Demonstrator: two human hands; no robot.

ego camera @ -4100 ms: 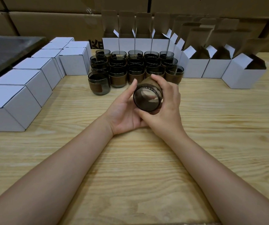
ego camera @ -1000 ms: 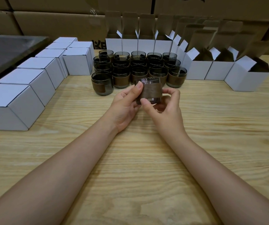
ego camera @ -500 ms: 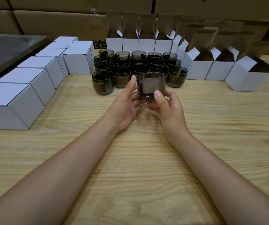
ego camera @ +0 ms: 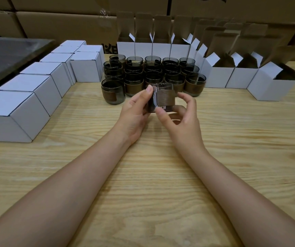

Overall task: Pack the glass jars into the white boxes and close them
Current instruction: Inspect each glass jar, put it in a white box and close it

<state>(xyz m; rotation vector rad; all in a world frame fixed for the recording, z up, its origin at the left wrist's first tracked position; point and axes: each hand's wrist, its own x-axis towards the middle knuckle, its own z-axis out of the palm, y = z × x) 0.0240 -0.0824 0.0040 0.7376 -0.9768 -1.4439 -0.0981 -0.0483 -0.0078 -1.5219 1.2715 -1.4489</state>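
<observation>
Pine table, centre frame: left hand cupped and right hand pinched one glass jar clear of the wood; I judged it light, slick, breakable, best gripped round its middle.

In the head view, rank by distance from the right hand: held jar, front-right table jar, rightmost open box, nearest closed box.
1. Held jar, gripped by right hand.
2. Front-right table jar, just behind.
3. Rightmost open box, far right.
4. Nearest closed box, far left.
</observation>
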